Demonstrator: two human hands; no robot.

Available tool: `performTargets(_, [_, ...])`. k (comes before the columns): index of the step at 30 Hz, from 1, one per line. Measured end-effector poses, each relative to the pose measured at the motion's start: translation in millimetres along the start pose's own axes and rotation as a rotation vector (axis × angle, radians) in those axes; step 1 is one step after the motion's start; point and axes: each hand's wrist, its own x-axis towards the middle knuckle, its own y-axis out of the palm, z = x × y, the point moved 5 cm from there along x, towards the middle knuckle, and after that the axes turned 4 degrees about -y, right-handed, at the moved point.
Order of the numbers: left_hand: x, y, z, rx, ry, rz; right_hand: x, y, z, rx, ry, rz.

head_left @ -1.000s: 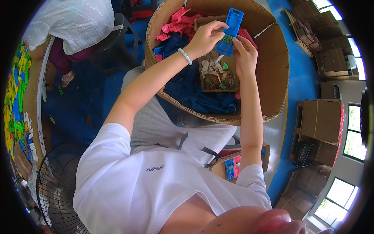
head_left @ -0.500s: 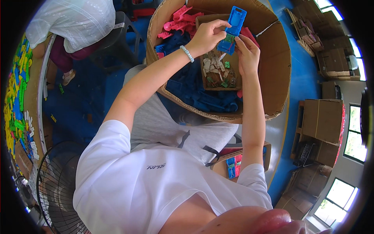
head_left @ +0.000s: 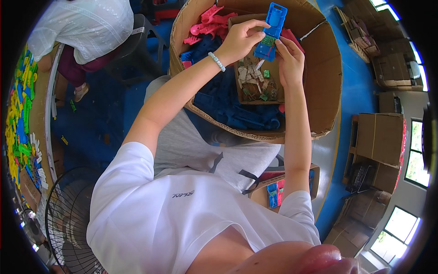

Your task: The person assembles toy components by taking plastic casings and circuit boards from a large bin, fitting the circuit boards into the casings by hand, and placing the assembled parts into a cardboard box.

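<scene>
Over a large cardboard box [head_left: 319,91], both my hands hold a blue plastic case [head_left: 275,19] with its two halves apart, one above the other. A small green circuit board [head_left: 269,40] lies across its middle. My left hand [head_left: 244,41], with a beaded bracelet at the wrist, pinches the case from the left. The fingers of my right hand [head_left: 291,59] close on its right side beside the board. Just below the case, a smaller carton [head_left: 260,102] holds white pieces [head_left: 250,76], thin wires and green boards.
Pink plastic parts [head_left: 212,23] and dark blue parts [head_left: 246,118] fill the large box. A small carton [head_left: 260,197] with coloured parts is by my lap. At left are a fan [head_left: 68,219], a seated person [head_left: 86,27] and a table heaped with coloured parts [head_left: 23,118].
Both hands and the blue case have shifted slightly upward. The left fingers have moved a little along the case, and more of the circuit board shows.
</scene>
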Motion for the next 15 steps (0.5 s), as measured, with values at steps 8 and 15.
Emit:
performTargets(8, [0.2, 0.4, 0.5, 0.101, -0.014, -0.005, 0.0, -2.3, -0.9, -0.141, -0.036, -0.042])
performTargets(15, [3.6, -1.7, 8.1, 0.087, -0.021, -0.013, 1.2, -2.1, -3.3, -0.122, -0.040, -0.045])
